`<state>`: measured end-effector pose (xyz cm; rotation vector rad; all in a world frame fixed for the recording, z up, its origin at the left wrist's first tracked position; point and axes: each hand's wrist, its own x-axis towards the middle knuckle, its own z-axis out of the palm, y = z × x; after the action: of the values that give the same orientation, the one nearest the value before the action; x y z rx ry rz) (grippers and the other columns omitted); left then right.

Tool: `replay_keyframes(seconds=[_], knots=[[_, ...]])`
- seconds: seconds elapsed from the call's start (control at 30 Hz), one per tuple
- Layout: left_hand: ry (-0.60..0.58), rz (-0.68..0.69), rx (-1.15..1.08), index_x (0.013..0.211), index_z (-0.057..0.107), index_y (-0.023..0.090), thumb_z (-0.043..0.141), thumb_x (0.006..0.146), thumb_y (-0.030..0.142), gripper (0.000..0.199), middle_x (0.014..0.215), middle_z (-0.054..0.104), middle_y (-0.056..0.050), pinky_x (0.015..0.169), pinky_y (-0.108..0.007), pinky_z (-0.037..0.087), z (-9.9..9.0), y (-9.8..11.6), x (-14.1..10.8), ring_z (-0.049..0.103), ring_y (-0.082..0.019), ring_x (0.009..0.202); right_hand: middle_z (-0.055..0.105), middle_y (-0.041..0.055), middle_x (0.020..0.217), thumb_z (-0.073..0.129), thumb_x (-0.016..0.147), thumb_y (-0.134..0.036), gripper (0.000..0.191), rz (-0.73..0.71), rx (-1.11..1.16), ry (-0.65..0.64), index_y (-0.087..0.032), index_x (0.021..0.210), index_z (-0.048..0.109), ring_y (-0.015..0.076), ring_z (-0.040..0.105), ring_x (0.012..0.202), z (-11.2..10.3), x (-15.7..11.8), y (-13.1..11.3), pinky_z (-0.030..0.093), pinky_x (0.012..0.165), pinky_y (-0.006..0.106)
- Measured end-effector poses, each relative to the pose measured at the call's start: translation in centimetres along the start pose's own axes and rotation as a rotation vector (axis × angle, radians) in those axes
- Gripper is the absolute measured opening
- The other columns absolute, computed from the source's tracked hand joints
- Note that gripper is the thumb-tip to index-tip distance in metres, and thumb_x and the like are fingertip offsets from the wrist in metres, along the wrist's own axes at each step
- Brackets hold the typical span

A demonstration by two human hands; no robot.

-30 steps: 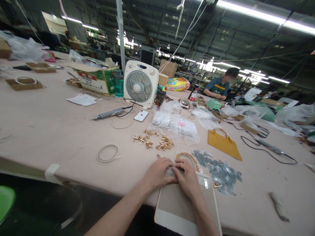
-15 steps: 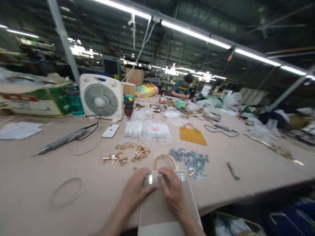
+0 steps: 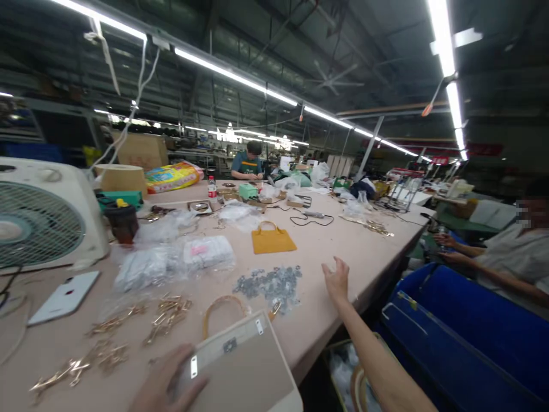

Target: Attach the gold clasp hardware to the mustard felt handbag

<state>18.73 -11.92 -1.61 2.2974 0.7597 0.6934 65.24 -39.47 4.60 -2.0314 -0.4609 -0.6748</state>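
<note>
A beige bag panel [image 3: 240,366] with metal plates along its top lies at the table's front edge, a tan looped handle [image 3: 206,315] beyond it. My left hand [image 3: 169,380], somewhat blurred, rests at the panel's left side with thumb and fingers apart, the thumb over its surface. Out to the right, my right hand [image 3: 337,280] is raised above the table, fingers spread and nothing in them. Between the panel and a small mustard bag [image 3: 273,240] lies a pile of grey metal plates [image 3: 270,283]. Gold hardware pieces [image 3: 167,315] are heaped left of the handle.
A white fan [image 3: 43,212] and a phone [image 3: 64,296] are at the left, near plastic-wrapped packs [image 3: 208,252]. A tool with a black cord [image 3: 313,214] lies farther back. Blue bins [image 3: 463,326] stand right of the table, beside a seated person [image 3: 514,252].
The view has swung right. My right hand has left the panel and moved out to the right, its fingers now spread. My left hand remains at the panel, which now appears tilted.
</note>
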Motion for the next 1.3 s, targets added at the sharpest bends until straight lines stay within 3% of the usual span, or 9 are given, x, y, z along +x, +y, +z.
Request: replay_keyframes(seconds=[0.23,0.37,0.47,0.63,0.8,0.93,1.03,1.13,1.3], knots=[[0.038,0.085,0.037,0.133,0.064,0.031,0.072,0.090,0.050,0.048,0.142,0.064,-0.006,0.112,-0.050,0.054,-2.3,3.4,-1.4,0.061,-0.030,0.132,0.067,0.0242,0.119,0.055,0.078,-0.058,0.076,0.115,-0.151,-0.281,-0.007,0.134,0.061,0.0390,0.060,0.108,0.4,0.3,5.6,0.047,0.098,0.053],[0.078,0.238,0.140,0.133,0.064,0.030,0.069,0.093,0.034,0.041,0.143,0.063,-0.008,0.115,-0.055,0.050,-2.7,4.8,-2.0,0.059,-0.031,0.132,0.067,0.0243,0.120,0.050,0.080,-0.053,0.076,0.025,-0.212,-0.357,-0.006,0.139,0.060,0.0405,0.058,0.112,0.2,-1.9,6.3,0.047,0.099,0.054],[-0.004,0.364,0.155,0.133,0.063,0.030,0.062,0.096,0.024,0.037,0.143,0.063,-0.008,0.113,-0.053,0.050,-1.7,7.3,-1.8,0.059,-0.030,0.130,0.067,0.0210,0.119,0.052,0.082,-0.057,0.074,-0.030,-0.158,-0.367,-0.010,0.139,0.062,0.0379,0.060,0.111,-0.4,-4.4,5.5,0.047,0.101,0.054],[-0.231,0.503,0.156,0.139,0.057,0.026,0.075,0.089,0.033,0.053,0.147,0.059,-0.010,0.117,-0.054,0.044,1.7,12.6,0.9,0.052,-0.033,0.136,0.068,0.0095,0.120,0.078,0.071,-0.050,0.064,0.386,0.587,-0.273,-0.020,0.126,0.066,0.0285,0.064,0.110,-1.0,-7.3,-0.1,0.051,0.101,0.046],[-0.308,0.468,0.224,0.130,0.062,0.023,0.072,0.093,0.044,0.045,0.135,0.065,-0.008,0.112,-0.051,0.046,4.1,13.9,3.2,0.057,-0.031,0.126,0.065,-0.0003,0.100,0.083,0.069,-0.032,0.047,0.698,1.316,-0.342,-0.023,0.112,0.067,0.0158,0.064,0.091,-1.1,-8.4,-9.2,0.060,0.083,0.032],[-0.278,0.422,0.218,0.128,0.063,0.026,0.072,0.093,0.045,0.041,0.132,0.066,-0.004,0.113,-0.049,0.045,4.6,13.5,3.4,0.055,-0.029,0.127,0.053,-0.0030,0.082,0.076,0.086,-0.047,0.033,0.794,1.505,-0.428,-0.020,0.103,0.069,0.0093,0.049,0.064,-0.1,-10.2,-15.4,0.052,0.058,0.021],[-0.254,0.398,0.221,0.126,0.063,0.026,0.071,0.093,0.047,0.040,0.131,0.067,-0.003,0.114,-0.050,0.042,4.8,13.4,3.4,0.051,-0.030,0.132,0.048,-0.0040,0.076,0.080,0.084,-0.042,0.028,0.773,1.487,-0.477,-0.019,0.094,0.068,0.0085,0.045,0.061,1.3,-12.4,-17.9,0.047,0.057,0.019],[-0.254,0.382,0.218,0.122,0.064,0.026,0.073,0.091,0.046,0.037,0.126,0.068,-0.003,0.113,-0.049,0.043,5.0,13.4,3.5,0.052,-0.029,0.130,0.050,-0.0030,0.079,0.082,0.079,-0.032,0.024,0.709,1.451,-0.475,-0.019,0.093,0.067,0.0091,0.046,0.063,2.2,-14.7,-18.6,0.047,0.060,0.020],[-0.252,0.368,0.213,0.115,0.064,0.024,0.077,0.088,0.044,0.036,0.120,0.070,-0.004,0.110,-0.047,0.045,5.0,13.3,3.6,0.055,-0.029,0.125,0.043,-0.0039,0.068,0.062,0.096,-0.038,0.030,0.536,1.491,-0.413,-0.018,0.073,0.058,0.0093,0.041,0.055,2.0,-16.6,-18.2,0.041,0.055,0.022]])
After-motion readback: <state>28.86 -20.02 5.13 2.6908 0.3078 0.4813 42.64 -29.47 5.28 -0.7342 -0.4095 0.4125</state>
